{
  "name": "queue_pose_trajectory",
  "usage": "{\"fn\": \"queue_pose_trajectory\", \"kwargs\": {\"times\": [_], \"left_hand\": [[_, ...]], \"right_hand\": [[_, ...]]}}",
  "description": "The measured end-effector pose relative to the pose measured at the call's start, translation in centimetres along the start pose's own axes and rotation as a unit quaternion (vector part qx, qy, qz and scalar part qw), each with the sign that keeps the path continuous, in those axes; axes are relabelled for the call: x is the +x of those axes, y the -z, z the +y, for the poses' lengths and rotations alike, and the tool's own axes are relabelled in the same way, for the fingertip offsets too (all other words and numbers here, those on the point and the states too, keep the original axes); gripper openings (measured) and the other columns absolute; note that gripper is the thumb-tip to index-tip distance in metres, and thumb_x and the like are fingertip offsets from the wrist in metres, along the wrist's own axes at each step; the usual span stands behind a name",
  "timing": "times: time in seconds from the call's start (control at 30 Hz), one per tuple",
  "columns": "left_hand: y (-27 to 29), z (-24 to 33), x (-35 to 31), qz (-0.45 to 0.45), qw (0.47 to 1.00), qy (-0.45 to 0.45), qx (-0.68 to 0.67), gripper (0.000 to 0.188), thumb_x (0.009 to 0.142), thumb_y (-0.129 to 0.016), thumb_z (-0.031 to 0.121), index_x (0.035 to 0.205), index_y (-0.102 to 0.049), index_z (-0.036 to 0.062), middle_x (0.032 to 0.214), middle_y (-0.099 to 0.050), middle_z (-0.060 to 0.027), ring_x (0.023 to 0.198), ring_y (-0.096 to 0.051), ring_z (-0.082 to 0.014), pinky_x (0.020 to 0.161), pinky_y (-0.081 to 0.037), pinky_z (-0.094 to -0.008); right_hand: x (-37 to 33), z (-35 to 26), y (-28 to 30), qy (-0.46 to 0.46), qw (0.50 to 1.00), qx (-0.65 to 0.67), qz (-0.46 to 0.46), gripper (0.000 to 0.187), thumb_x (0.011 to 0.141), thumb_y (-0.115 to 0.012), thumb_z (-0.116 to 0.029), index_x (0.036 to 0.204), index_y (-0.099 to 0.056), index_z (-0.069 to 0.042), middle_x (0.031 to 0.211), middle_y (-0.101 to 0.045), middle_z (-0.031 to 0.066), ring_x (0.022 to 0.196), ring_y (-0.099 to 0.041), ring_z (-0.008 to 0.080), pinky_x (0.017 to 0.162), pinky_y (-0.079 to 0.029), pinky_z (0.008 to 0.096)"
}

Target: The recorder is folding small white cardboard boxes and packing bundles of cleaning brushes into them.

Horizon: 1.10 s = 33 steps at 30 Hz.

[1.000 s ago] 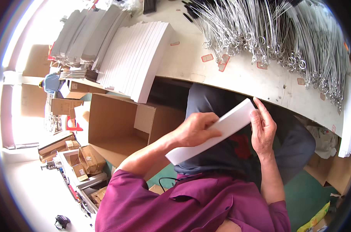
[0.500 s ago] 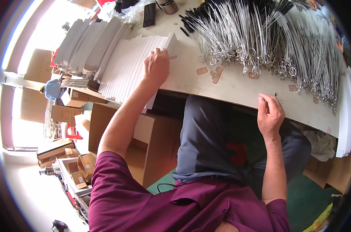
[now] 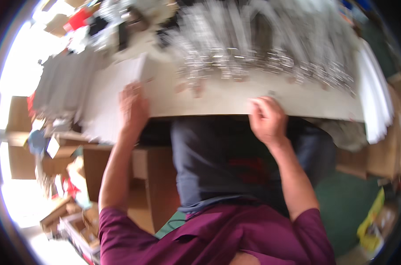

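Step, apparently: left hand (image 3: 134, 106) at white strips (image 3: 105, 97), table's (image 3: 218, 99) left front edge | left grip: blurred, cannot tell | right hand (image 3: 267, 119): grip drawn together, nothing visible in it, front edge | next move calls for: pinching 1 strip

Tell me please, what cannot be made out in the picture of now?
All in the head view:
Left hand: blur hides whether it grips any of the white strips.
Right hand: it is curled, so whether something small is inside cannot be told.
Wires: blur merges the strands; the top edge cuts some off.
Cardboard box: the left forearm covers part of it.
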<state>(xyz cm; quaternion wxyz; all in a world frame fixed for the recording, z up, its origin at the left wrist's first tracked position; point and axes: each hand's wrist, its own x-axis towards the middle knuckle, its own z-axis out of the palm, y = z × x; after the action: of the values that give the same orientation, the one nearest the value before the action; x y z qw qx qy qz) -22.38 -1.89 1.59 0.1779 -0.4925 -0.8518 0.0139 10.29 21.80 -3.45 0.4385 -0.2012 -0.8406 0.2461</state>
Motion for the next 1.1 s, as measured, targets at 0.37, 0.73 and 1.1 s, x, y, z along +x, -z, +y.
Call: {"fn": "queue_pose_trajectory", "kwargs": {"times": [0.37, 0.73, 1.1], "left_hand": [[-1.4, 8.8, 1.6, 0.073, 0.955, -0.021, -0.287, 0.041, 0.098, -0.063, 0.013, 0.136, -0.058, -0.0026, 0.134, -0.063, -0.0254, 0.125, -0.06, -0.0427, 0.108, -0.046, -0.0472], [-4.8, 10.1, 1.9, 0.135, 0.95, -0.012, -0.282, 0.033, 0.099, -0.062, 0.01, 0.129, -0.063, -0.0036, 0.129, -0.066, -0.0228, 0.117, -0.064, -0.0389, 0.103, -0.049, -0.0445], [-4.4, 10.5, 1.8, 0.125, 0.951, 0.012, -0.281, 0.031, 0.096, -0.064, 0.008, 0.124, -0.065, -0.0039, 0.131, -0.066, -0.0227, 0.118, -0.064, -0.0393, 0.104, -0.049, -0.0452]], "right_hand": [[0.3, 2.9, 13.1, -0.057, 0.993, -0.063, 0.087, 0.008, 0.086, -0.07, 0.002, 0.094, -0.07, -0.002, 0.084, -0.07, 0.0138, 0.067, -0.069, 0.0283, 0.059, -0.056, 0.035], [-1.2, 16.8, 32.7, -0.196, 0.771, -0.603, -0.057, 0.064, 0.084, -0.072, -0.011, 0.143, -0.052, 0.002, 0.148, -0.049, 0.023, 0.139, -0.045, 0.038, 0.119, -0.035, 0.0485], [-2.6, 18.6, 33.8, -0.266, 0.751, -0.599, -0.075, 0.064, 0.088, -0.075, -0.013, 0.146, -0.049, -0.002, 0.151, -0.048, 0.0181, 0.141, -0.044, 0.036, 0.12, -0.034, 0.0468]]}}
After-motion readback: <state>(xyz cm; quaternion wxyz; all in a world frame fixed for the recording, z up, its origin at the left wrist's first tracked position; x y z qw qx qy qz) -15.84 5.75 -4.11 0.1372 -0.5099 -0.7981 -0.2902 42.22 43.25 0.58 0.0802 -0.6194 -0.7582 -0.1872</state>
